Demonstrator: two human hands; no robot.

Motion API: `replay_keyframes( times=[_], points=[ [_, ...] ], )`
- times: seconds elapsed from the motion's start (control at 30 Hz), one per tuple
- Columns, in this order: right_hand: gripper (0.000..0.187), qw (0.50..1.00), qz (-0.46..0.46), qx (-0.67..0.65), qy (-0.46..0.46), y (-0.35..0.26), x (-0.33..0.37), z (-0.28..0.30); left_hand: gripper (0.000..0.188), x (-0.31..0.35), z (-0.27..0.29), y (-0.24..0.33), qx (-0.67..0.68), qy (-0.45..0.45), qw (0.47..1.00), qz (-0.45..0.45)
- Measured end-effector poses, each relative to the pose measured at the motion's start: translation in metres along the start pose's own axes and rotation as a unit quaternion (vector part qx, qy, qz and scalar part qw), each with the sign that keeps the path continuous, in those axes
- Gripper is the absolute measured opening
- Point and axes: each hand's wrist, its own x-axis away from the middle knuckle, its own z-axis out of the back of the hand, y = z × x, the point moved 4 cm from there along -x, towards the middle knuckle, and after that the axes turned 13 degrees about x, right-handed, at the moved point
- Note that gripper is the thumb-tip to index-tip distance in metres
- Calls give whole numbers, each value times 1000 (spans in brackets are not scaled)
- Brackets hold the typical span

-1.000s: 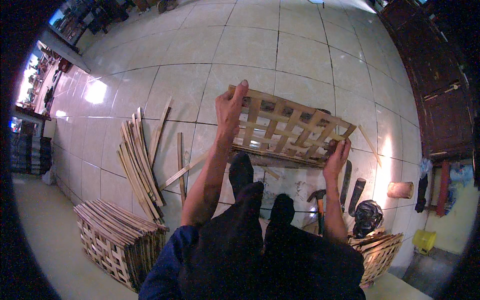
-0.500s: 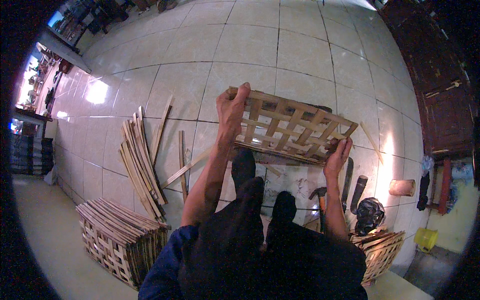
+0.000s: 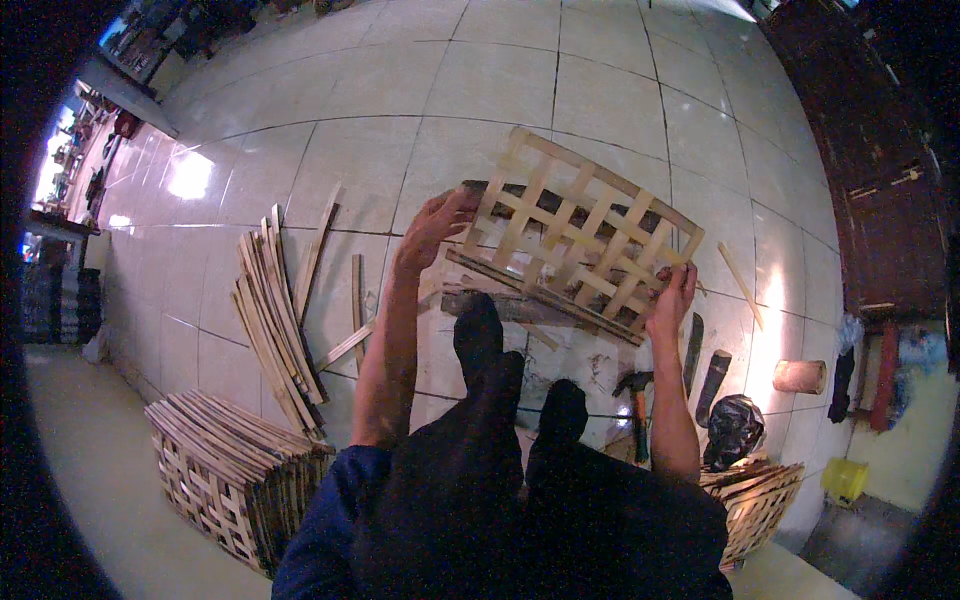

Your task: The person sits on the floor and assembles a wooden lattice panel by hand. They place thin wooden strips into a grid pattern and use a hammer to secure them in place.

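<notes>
I have the lattice [image 3: 597, 222] just above the middle of the frame, tilted, its far long edge sloping down toward the right and its thicker near edge running down above the feet. The right hand [image 3: 674, 296] grips it by the right end, near the lower corner, thumb and fingers pinching the slats. The left hand [image 3: 436, 226] is at the left end with its fingers reaching to the edge; whether they close on it I can't tell from here.

To handle it well, I'd keep the right pinch firm but light, since thin slats could flex or slip, and I'd steady the left end from the frame edge, not a loose slat. I'd turn it with both wrists together so the weave doesn't twist, well clear of the hammer [image 3: 637, 405] at lower right.

For pose, both forearms rise from the lower edge, the left one bending inward at the wrist, the right one nearly upright, fingers curled.
</notes>
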Motion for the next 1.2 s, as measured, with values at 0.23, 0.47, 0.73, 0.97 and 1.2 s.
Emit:
replay_keyframes(
  times=[0.23, 0.47, 0.73, 0.97, 1.2],
  points=[
    [25, 992, -114, -52, -23, -6, 16, -4, 46, 13, 18, -48, 10, 9, 995, 96],
    [34, 988, -134, -56, -61, 13, 6, -8, 34, 12, 24, -63, 99, -5, 989, 107],
    [36, 990, -115, -67, -44, 30, 6, -10, 46, 15, 20, -67, 13, 31, 997, 72],
    [32, 988, -122, 20, -95, 81, -14, -7, 44, 19, 13, -59, -103, 6, 994, 20],
    [42, 976, -115, -58, -175, 46, 1, -18, 46, 11, 42, -88, 23, 37, 988, 150]
  ],
)
